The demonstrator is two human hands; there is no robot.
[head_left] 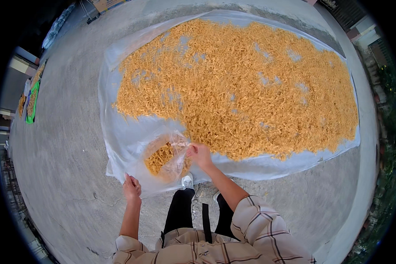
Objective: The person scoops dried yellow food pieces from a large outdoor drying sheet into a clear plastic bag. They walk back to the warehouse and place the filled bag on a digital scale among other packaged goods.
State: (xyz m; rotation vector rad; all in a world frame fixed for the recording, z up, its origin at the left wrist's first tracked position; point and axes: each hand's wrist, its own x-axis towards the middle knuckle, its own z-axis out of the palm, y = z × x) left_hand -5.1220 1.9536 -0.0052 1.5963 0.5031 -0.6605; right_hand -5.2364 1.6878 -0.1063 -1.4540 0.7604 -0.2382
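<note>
plastic bag (177,163), one, holding yellow strips (159,158), is pinched by the right hand (199,155) over one spread sheet (134,132), as the left hand (132,186) curls, its hold unclear

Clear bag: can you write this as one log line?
right hand: pinching clear bag | bag: holds yellow strips | left hand: by plastic sheet's edge, grip unclear

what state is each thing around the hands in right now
plastic sheet: spread out on the concrete ground, edges uneven
golden strips: scattered loose over much of the sheet, with bare gaps
clear bag: partly filled with similar strips, resting on the sheet
right hand: closed on the bag's plastic
left hand: curled shut; whether it holds anything is unclear
</note>
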